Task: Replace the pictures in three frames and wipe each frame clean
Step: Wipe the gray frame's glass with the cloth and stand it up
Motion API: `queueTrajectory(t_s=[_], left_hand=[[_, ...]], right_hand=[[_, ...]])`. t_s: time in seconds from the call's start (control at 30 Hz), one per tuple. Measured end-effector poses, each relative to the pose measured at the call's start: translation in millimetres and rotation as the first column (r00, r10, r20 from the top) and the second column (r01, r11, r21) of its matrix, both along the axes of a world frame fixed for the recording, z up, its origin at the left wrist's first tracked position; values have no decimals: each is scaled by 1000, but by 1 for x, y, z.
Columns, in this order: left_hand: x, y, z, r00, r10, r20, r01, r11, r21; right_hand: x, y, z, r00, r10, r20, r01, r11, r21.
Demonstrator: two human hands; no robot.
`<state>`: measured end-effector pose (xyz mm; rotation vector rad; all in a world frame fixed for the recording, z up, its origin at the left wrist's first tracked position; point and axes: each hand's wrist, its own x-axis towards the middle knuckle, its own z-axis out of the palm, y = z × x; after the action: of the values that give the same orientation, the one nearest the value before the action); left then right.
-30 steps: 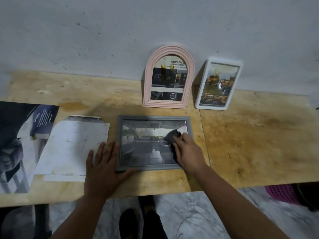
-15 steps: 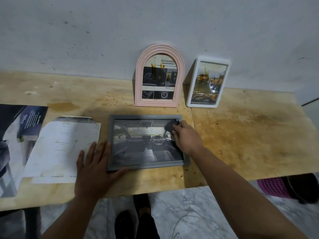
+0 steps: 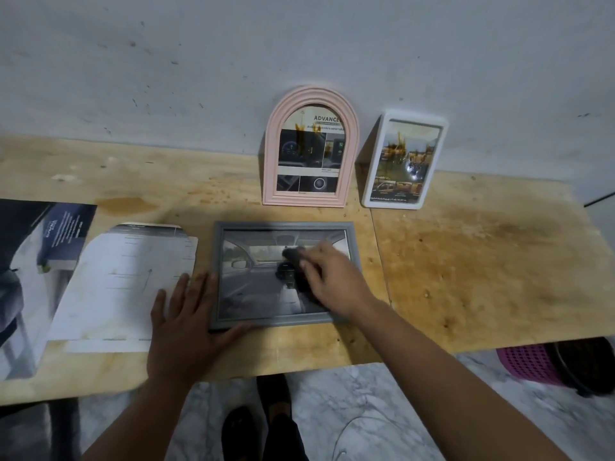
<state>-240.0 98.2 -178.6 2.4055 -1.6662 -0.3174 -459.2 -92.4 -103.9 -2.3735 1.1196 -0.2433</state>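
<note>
A grey rectangular picture frame (image 3: 283, 274) is laid flat, glass up, on the plywood worktop (image 3: 466, 261), near its front edge. A picture of a car interior is seen behind the glass. The left hand (image 3: 186, 324) is pressed flat over the frame's near left corner, fingers straight and spread, the thumb laid along the bottom edge; nothing is gripped by it. A dark cloth (image 3: 299, 267) is held by the right hand (image 3: 332, 277) with curled fingers, its grip closed on the cloth, which is pressed against the right half of the glass. The hand and cloth are blurred.

Behind the grey frame, a pink arched frame (image 3: 311, 148) is stood upright against the wall (image 3: 233, 61), a printed page headed "ADVANCE" shown in it. Just to its right, apart from it, a white rounded-corner frame (image 3: 404, 161) is leaned against the same wall, with a yellowish picture inside.

To the left of the grey frame, a white cut sheet of paper (image 3: 126, 281) is laid flat, its right edge partly covered by the left hand's fingers. Further left, a larger dark printed brochure page (image 3: 33, 261) is laid on the worktop, cut off by the picture's edge.

Below the worktop, a marble-patterned floor (image 3: 366, 410) and dark shoes (image 3: 239, 430) are seen, and a purple perforated basket (image 3: 525, 364) is set at the right.
</note>
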Motion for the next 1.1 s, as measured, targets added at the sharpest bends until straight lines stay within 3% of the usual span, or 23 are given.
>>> queueTrajectory(t_s=[0.07,0.1,0.2,0.33,0.43,0.63,0.9,1.0,1.1], left_hand=[[0,0,-1,1000,-2,6,2,1000,1],[0,0,-2,1000,-5,9,5,1000,0],[1,0,-3,1000,-6,15,7,1000,-16],[0,0,-2,1000,5,24,-5,1000,-10],[0,1,-4,1000,-3,20,3,1000,1],[-10,0,-7,998,-60,34,59,998,18],[2,-13,-5,996,-52,73,51,999,6],[0,-10,-6,996,-49,71,49,999,5],[1,-5,-8,996,-44,82,44,999,5]], right_hand=[[12,-30,-8,999,-20,-48,11,986,-168],[13,-41,-14,988,-15,-151,-19,975,-220],[-5,-59,-31,919,-13,-395,-90,966,-242],[-49,-41,-33,908,-64,-414,-52,963,-263],[-78,-9,-30,933,-24,-360,-78,961,-267],[-95,59,-39,986,-57,-156,28,982,-185],[5,73,-51,995,97,9,-93,977,-191],[36,77,-49,985,154,83,-148,986,-75],[48,59,-39,970,146,192,-181,967,179]])
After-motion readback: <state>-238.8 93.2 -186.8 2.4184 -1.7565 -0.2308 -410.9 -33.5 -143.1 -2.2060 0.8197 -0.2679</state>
